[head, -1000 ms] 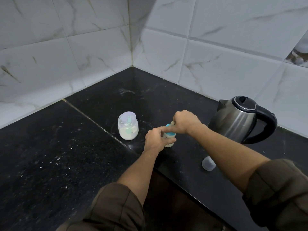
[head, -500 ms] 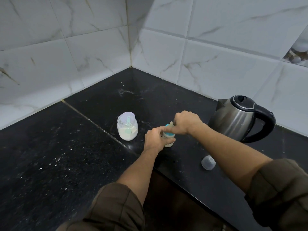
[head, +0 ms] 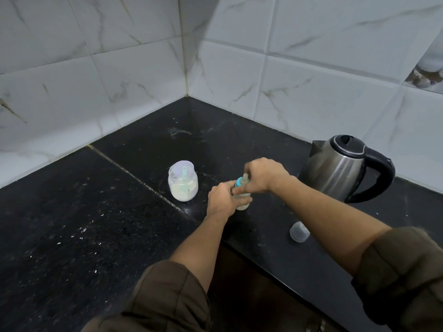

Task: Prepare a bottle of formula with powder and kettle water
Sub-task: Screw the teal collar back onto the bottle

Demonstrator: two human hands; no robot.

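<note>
Two slabs of black granite countertop [head: 72,236] meet in a corner under white marble-look wall tiles [head: 311,75], and everything we need stands on them. Biggest of our things is the stainless electric kettle [head: 335,171], lid down, black handle turned to the right, standing at the right just behind our right forearm. Next in size is the clear powder jar [head: 183,184], about half full of pale formula powder with a green scoop [head: 184,172] standing inside it, lid on, a little left of our hands.

Between jar and kettle we hold the baby bottle [head: 242,198] upright on the counter. Our left hand [head: 221,200] is wrapped tight round its body; a pale fill shows at the bottom below our fingers, though we cannot tell whether it is dry powder or mixed. Our right hand [head: 262,174] is pinched closed over the top, at the blue collar ring [head: 239,182] and teat [head: 245,176].

Smallest, the clear bottle cap [head: 298,232] lies loose near the counter's front edge, well apart from the bottle.

We judge the step in hand to be turning the collar; tightening or loosening we cannot tell. Next, we must keep the body steady against the twist so nothing spills.
</note>
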